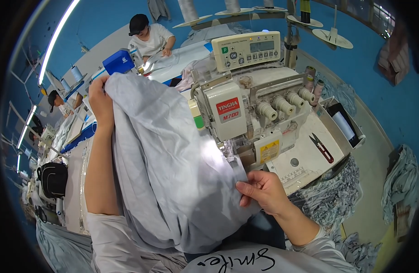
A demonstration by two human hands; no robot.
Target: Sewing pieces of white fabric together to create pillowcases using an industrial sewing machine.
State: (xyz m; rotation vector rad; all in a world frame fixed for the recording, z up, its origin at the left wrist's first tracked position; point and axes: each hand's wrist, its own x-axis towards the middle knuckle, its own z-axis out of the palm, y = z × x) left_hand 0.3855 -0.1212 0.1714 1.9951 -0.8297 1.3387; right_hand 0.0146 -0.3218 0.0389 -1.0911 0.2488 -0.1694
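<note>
Grey cloth (168, 168): between left hand (100, 100) and right hand (265, 192), folds slack; could pucker if fed unevenly.
Overlock sewing machine (230, 123): beyond right hand; could nip fingertips straying inward.
Left hand: gripping cloth's top edge, fingertips partly hidden.
Right hand: thumb and forefinger pinching cloth edge.
Thread snips (324, 151): right of right hand, apart.
</note>
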